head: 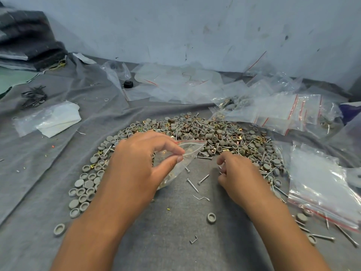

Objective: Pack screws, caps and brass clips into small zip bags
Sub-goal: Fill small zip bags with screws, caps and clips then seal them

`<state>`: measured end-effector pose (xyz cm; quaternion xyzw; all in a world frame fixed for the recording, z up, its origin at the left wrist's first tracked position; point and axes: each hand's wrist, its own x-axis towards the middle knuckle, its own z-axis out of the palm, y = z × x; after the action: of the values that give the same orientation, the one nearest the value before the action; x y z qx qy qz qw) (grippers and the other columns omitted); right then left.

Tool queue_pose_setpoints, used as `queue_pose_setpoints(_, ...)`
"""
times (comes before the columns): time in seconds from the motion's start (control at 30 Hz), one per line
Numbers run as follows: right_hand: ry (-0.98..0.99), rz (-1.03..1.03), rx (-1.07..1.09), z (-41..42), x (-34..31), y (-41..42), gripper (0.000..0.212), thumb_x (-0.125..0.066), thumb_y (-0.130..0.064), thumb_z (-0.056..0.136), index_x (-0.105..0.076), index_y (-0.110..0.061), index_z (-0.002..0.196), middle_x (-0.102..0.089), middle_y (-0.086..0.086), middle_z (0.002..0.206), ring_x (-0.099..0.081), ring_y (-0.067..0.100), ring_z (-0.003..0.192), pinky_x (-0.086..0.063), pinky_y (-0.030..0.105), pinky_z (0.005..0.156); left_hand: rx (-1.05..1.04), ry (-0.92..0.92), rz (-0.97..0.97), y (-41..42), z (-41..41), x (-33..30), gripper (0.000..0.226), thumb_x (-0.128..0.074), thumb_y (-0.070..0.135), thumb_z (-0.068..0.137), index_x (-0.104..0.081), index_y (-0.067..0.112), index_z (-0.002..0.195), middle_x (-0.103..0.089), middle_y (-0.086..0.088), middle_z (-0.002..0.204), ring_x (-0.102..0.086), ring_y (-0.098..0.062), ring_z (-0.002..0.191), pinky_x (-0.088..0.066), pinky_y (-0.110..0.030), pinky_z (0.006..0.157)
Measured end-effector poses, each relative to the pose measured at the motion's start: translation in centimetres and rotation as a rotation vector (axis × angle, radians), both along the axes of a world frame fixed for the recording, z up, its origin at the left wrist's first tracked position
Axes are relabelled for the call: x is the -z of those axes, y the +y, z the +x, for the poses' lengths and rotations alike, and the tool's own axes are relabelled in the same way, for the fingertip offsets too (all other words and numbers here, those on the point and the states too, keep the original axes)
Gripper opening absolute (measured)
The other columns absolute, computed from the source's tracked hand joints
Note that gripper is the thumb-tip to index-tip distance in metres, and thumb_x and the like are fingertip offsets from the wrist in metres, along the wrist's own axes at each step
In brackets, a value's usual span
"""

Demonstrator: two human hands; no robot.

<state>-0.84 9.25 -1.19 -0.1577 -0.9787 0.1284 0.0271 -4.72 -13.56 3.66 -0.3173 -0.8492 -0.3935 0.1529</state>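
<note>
Two bare forearms and hands, seen from the wearer's own head

The left hand (136,163) and the right hand (237,178) were uncovered — no gloves, rings, watch or bands showed. Both forearms were bare right down to the bottom edge of the view, with no sleeve or cuff in sight. The fingernails that showed were short and plain — unpainted.

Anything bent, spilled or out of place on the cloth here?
Yes: a bent, kinked wire piece lies on the grey cloth between the forearms, unlike the straight screws beside it. A small bent metal staple lies nearer the camera.
</note>
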Motion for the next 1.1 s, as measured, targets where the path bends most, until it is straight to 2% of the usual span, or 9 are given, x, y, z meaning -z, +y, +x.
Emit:
queue_pose_setpoints(0.13, 0.043, -0.121, 0.010, -0.3, 0.2, 0.0, 0.032, -0.067, -0.012, 0.088, -0.055, -0.024, 0.115, -0.058, -0.004, 0.107, -0.059, 0.016, 0.091, -0.052, 0.030, 0.080, 0.008, -0.004, -0.002, 0.2, 0.1, -0.1, 0.007, -0.069, 0.048, 0.082, -0.072, 0.043, 0.086, -0.065, 0.034, 0.098, -0.060, 0.011, 0.100, -0.039, -0.007, 0.091)
queue_pose_setpoints(0.27, 0.353, -0.539, -0.021, 0.2, -1.5, 0.0, 0.030, -0.074, -0.010, 0.083, -0.061, -0.033, 0.097, -0.072, -0.012, 0.091, -0.064, -0.004, 0.077, -0.047, 0.007, 0.065, 0.003, 0.003, 0.002, 0.2, 0.1, 0.0, 0.005, -0.073, 0.040, 0.081, -0.074, 0.039, 0.086, -0.066, 0.031, 0.097, -0.061, 0.009, 0.099, -0.038, -0.004, 0.089)
queue_pose_setpoints(0.37, 0.563, -0.812, -0.166, 0.7, -3.6, -0.9, 0.029, -0.074, -0.013, 0.087, -0.063, -0.032, 0.106, -0.076, -0.011, 0.092, -0.064, 0.003, 0.074, -0.048, 0.014, 0.063, 0.015, 0.000, 0.007, 0.5, 0.0, 0.0, 0.009, -0.072, 0.041, 0.080, -0.076, 0.036, 0.086, -0.069, 0.027, 0.096, -0.063, 0.006, 0.098, -0.044, -0.014, 0.092)
queue_pose_setpoints(0.53, 0.638, -1.180, -0.369, 0.8, -5.8, -2.7, 0.039, -0.069, -0.008, 0.085, -0.059, -0.023, 0.119, -0.077, -0.004, 0.096, -0.066, 0.006, 0.083, -0.051, 0.016, 0.072, 0.028, -0.003, -0.011, 1.0, 0.3, 0.0, 0.007, -0.076, 0.040, 0.079, -0.076, 0.037, 0.086, -0.068, 0.028, 0.096, -0.062, 0.008, 0.098, -0.047, -0.023, 0.093)
queue_pose_setpoints(0.63, 0.606, -1.166, -0.382, 0.5, -5.8, -3.3, 0.040, -0.068, -0.007, 0.084, -0.058, -0.023, 0.119, -0.076, -0.006, 0.095, -0.065, 0.009, 0.084, -0.053, 0.022, 0.074, 0.029, -0.005, -0.011, 1.0, 0.4, -0.1, 0.009, -0.074, 0.042, 0.079, -0.076, 0.038, 0.086, -0.068, 0.029, 0.096, -0.062, 0.008, 0.097, -0.048, -0.027, 0.093)
queue_pose_setpoints(0.73, 0.568, -1.046, -0.385, 0.4, -5.6, -3.5, 0.040, -0.070, -0.011, 0.085, -0.059, -0.027, 0.120, -0.076, -0.006, 0.098, -0.067, 0.015, 0.085, -0.053, 0.032, 0.074, 0.030, 0.000, -0.017, 0.9, 0.4, -0.2, 0.008, -0.076, 0.039, 0.079, -0.077, 0.037, 0.086, -0.069, 0.026, 0.096, -0.062, 0.008, 0.098, -0.044, -0.018, 0.093)
queue_pose_setpoints(0.87, 0.579, -0.864, -0.361, 0.3, -5.6, -3.3, 0.037, -0.072, -0.017, 0.083, -0.062, -0.033, 0.115, -0.076, -0.012, 0.099, -0.069, 0.009, 0.083, -0.049, 0.024, 0.066, 0.026, -0.007, -0.014, 0.8, 0.3, -0.2, 0.008, -0.080, 0.033, 0.079, -0.077, 0.036, 0.086, -0.070, 0.025, 0.097, -0.062, 0.008, 0.097, -0.042, -0.012, 0.091)
queue_pose_setpoints(0.97, 0.614, -0.904, -0.337, 0.2, -5.7, -3.3, 0.033, -0.073, -0.015, 0.086, -0.063, -0.031, 0.113, -0.077, -0.010, 0.097, -0.068, 0.007, 0.081, -0.051, 0.042, 0.070, 0.023, -0.011, -0.018, 0.8, 0.3, -0.1, 0.007, -0.079, 0.035, 0.079, -0.077, 0.036, 0.086, -0.070, 0.025, 0.096, -0.062, 0.008, 0.097, -0.043, -0.014, 0.091)
queue_pose_setpoints(1.1, 0.597, -0.767, -0.404, 0.3, -5.5, -3.2, 0.024, -0.075, -0.013, 0.090, -0.068, -0.030, 0.107, -0.076, -0.014, 0.098, -0.071, 0.005, 0.092, -0.054, 0.020, 0.077, 0.030, -0.020, -0.012, 0.8, 0.3, -0.1, 0.006, -0.077, 0.038, 0.080, -0.076, 0.037, 0.086, -0.070, 0.026, 0.097, -0.062, 0.008, 0.098, -0.044, -0.016, 0.092)
